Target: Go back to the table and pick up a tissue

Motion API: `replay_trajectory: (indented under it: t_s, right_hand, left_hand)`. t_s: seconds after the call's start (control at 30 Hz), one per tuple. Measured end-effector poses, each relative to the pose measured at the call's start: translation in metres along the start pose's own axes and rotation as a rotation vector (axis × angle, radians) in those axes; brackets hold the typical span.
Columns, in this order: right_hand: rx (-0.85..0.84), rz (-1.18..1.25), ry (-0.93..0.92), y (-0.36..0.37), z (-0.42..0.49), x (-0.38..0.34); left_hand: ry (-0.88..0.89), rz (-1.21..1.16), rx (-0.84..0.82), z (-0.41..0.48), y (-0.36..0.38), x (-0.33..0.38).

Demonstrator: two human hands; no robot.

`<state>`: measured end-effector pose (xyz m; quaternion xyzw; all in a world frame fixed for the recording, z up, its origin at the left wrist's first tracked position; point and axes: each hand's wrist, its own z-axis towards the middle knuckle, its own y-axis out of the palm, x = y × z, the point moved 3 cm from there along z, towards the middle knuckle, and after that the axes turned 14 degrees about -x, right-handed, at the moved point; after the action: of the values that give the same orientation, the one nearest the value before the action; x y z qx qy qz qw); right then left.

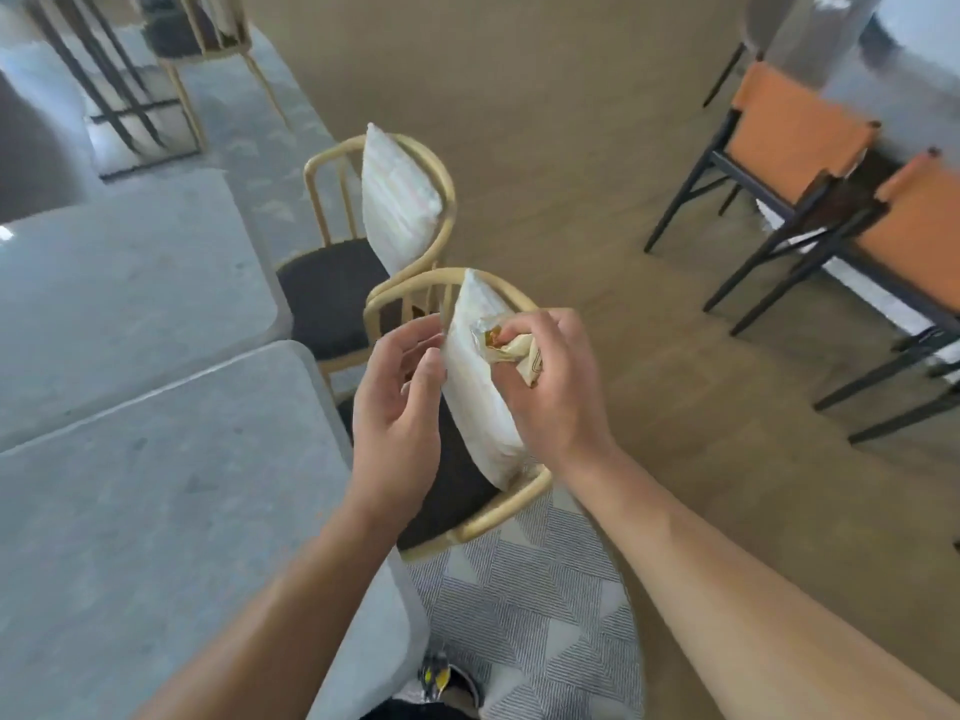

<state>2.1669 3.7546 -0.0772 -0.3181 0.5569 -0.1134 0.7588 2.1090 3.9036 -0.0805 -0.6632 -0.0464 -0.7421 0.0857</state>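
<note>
Right fingers (pixel 524 345) pinching crumpled wrapper (pixel 511 350), left fingers (pixel 415 350) loosely curled

Cushion (pixel 478 402) on chair (pixel 498 517) beside table (pixel 156 511)

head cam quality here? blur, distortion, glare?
Head view: soft all over, so the print on the crumpled wrapper in the right hand can't be read; the left hand is equally soft. Wide-angle bend curves the grey table edges and the orange chairs. A bright glare patch sits at the top right; light is otherwise even, shadows faint.

Crumpled wrapper (pixel 511 350) in right hand (pixel 550 387)
</note>
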Motion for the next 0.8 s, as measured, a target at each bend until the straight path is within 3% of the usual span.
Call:
replay_trajectory:
  t_s: [0.43,0.8]
  right_hand:
    - [0.496,-0.103,0.12,-0.283,-0.217,0.122]
    - [0.928,-0.185,0.491,-0.461,-0.468,0.178]
  left_hand:
    - [0.096,-0.043,-0.437,-0.083,0.326,0.07]
    - [0.189,-0.141,-1.032,-0.205,0.603,0.11]
